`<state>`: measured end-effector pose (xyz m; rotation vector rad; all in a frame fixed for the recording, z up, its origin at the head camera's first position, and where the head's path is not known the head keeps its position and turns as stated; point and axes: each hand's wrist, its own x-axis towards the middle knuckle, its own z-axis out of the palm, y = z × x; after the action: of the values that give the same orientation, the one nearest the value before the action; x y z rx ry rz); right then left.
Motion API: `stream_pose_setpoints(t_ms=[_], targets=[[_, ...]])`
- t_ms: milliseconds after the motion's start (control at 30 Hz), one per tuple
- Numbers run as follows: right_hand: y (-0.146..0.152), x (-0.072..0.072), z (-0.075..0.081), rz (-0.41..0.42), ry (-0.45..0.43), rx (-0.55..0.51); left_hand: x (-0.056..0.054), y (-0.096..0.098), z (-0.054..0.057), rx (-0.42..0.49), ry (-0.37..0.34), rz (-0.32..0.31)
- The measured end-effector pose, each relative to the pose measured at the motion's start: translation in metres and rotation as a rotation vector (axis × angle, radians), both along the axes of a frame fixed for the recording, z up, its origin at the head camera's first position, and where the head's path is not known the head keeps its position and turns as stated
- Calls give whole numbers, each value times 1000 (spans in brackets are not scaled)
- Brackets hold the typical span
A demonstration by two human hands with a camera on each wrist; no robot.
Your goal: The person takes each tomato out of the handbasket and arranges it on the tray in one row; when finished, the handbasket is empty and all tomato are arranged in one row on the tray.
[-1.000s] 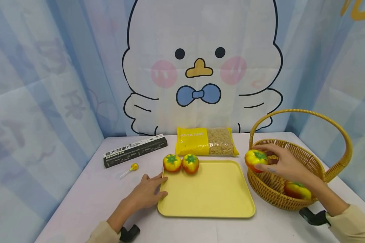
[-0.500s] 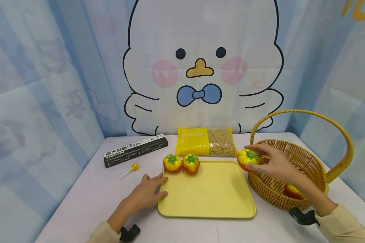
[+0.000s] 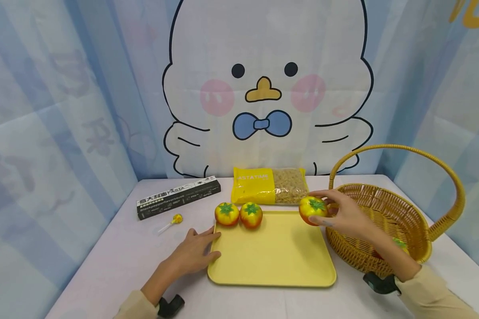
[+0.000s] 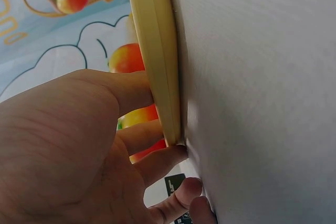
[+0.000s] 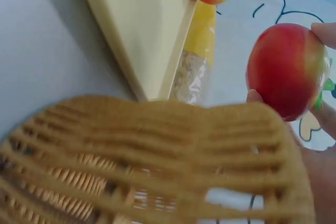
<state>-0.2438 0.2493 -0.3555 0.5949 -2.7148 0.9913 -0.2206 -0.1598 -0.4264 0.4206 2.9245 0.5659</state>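
Pinching the fruit [image 3: 311, 210] by its sides, the right hand [image 3: 346, 215] holds it above the right end of the tray [image 3: 269, 259], the left hand [image 3: 192, 252] resting spread fingers at its edge. Looks shiny, maybe slippery, probably light, softness hard to judge; the widest part suits gripping.

Head view: fwd/dn, tbl [image 3: 115, 261]; wrist views: close, tilted, share tray [image 3: 271, 259].
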Motion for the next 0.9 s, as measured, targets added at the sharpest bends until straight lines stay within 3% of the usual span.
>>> stream_pose_setpoints(t_ms=[267, 900], targets=[[-18, -9, -6, 47, -45, -70, 0, 0, -1, -1, -1, 0], [-55, -33, -30, 80, -58, -93, -1, 0, 1, -1, -23, 5]])
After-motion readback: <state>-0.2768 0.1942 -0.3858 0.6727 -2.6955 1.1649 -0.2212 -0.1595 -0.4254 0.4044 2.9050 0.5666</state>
